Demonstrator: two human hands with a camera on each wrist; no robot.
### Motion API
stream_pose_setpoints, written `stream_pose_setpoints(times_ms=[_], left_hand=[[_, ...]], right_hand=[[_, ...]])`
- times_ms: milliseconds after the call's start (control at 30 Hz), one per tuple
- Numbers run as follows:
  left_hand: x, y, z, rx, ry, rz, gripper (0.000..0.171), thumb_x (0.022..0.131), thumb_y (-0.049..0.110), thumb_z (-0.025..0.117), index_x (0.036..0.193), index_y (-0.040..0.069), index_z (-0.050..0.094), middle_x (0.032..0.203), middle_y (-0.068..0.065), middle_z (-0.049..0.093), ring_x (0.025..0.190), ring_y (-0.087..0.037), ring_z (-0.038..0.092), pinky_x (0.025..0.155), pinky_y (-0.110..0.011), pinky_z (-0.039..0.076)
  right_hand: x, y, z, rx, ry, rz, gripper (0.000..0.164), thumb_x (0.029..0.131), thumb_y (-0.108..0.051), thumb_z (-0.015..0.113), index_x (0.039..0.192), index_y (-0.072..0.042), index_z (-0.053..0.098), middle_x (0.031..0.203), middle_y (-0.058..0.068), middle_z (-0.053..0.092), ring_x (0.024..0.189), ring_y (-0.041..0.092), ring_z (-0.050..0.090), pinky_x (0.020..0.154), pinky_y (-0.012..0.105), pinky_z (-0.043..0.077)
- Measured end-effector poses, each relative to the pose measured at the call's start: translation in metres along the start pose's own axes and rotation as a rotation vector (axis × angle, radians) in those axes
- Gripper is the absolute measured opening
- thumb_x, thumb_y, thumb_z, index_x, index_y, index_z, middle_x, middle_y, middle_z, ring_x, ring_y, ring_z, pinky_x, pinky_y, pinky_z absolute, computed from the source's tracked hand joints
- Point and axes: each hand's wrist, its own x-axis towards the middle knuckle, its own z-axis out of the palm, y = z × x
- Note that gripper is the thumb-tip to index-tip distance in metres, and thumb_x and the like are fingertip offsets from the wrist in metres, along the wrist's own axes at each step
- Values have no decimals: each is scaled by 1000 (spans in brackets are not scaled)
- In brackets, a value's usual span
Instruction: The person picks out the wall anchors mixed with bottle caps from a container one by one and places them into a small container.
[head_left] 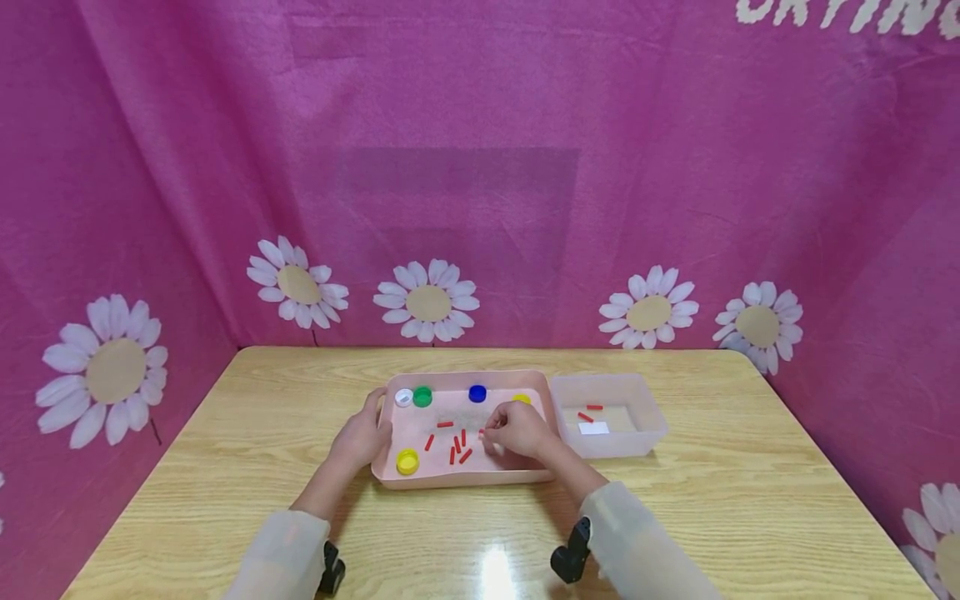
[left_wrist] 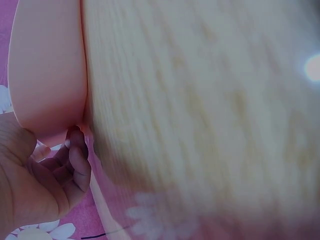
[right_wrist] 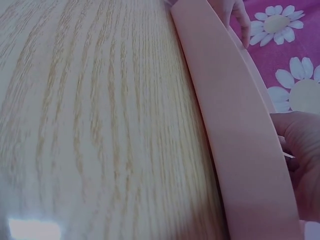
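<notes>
Tray [head_left: 461, 481] of rectangular pink plastic is gripped at its left end by the left hand [head_left: 363, 437], while inside it the right hand [head_left: 519, 429] pinches a short red stick [head_left: 482, 432] near loose matching sticks [head_left: 457, 445].

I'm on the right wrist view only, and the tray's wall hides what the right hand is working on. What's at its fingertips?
Observer: In the head view, the right hand has a red stick at its fingertips, with just the end showing.

Operator: Okay. How many others are lying in the tray?

Observer: I count six away from the hand; it could be covering more.

Operator: And what stands just right of the tray?

Observer: A see-through box with two red sticks in it.
</notes>
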Motion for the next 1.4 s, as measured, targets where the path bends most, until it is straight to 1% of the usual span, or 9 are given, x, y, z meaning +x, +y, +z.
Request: stream_pose_setpoints(times_ms=[167,400,533,733,867,1067,1233,1333,1400], left_hand=[[2,-3,0,25,-1,17,61,93,18,43,148,10,19,124,-24,56,87,-25,55,84,-45,48],[3,-4,1,33,11,29,61,92,19,44,147,10,20,120,-24,59,85,-25,56,82,-45,48],[3,-4,2,33,11,34,61,92,19,45,147,9,20,119,-25,59,85,-26,56,84,-46,48],[1,-3,0,28,9,32,61,93,19,44,147,10,20,122,-25,58,89,-27,57,88,-48,47],[0,-2,0,24,11,35,61,93,19,44,148,9,20,124,-26,56,93,-28,58,90,-49,46],[0,-1,0,28,18,46,60,93,19,44,147,8,21,122,-26,57,91,-28,59,87,-49,47],[1,-1,0,31,20,45,60,93,19,45,147,9,21,120,-25,59,89,-27,58,85,-48,48],[1,-2,0,31,21,44,60,93,19,45,147,9,21,119,-25,59,87,-27,58,85,-47,48],[1,-2,0,34,22,45,60,93,19,44,147,9,21,119,-25,59,87,-26,58,84,-47,48]], right_hand=[[0,-1,-3,-22,23,-28,6,79,-12,69,74,-9,66,58,-5,54,56,6,45,53,19,37],[0,-4,-10,-42,50,-77,6,77,-11,70,72,-10,68,57,-6,51,55,6,42,51,19,35],[-1,-6,-11,-52,58,-92,5,76,-11,70,72,-10,68,57,-6,51,55,5,42,51,19,35],[-1,-7,-14,-66,63,-85,6,77,-12,70,71,-10,68,56,-7,50,56,5,43,53,18,36],[-1,-7,-18,-47,67,-110,5,77,-10,70,72,-8,69,57,-7,51,58,4,43,56,18,37],[-1,-5,-23,-21,60,-172,5,77,-7,71,73,-4,70,60,-4,57,59,3,43,56,17,37],[-2,-4,-29,-16,62,-215,5,76,-6,71,75,-1,72,57,-4,54,59,4,41,55,17,35],[-2,-4,-33,0,52,-214,4,76,-5,70,75,-1,71,57,-5,52,59,5,41,55,17,36],[-3,-5,-36,2,47,-199,4,77,-5,70,74,-2,71,58,-5,50,59,6,40,55,19,36]])
